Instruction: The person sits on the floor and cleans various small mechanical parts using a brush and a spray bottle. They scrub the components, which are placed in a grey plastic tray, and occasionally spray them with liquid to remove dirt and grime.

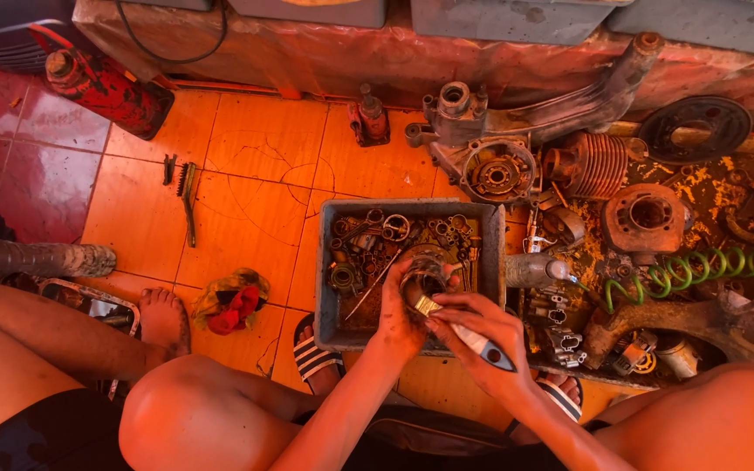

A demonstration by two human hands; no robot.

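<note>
Head view: person is squatting over tray [325, 262].
Left hand [399, 318]: clamped on ring part [425, 277].
Right hand [473, 336]: gripping brush [464, 330].
Risk: greasy part is likely slipping, dropping among the loose pieces.

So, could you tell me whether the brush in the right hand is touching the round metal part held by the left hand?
Touching: in the head view, the brush bristles press against the round metal part.

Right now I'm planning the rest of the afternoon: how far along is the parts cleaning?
Nothing clearly looks finished. In hand: the left hand holds a round metal part over the grey tray while the right hand works a brush on it. Left: many small parts in the tray, and the cylinders and casings on the floor look grimy.
</note>
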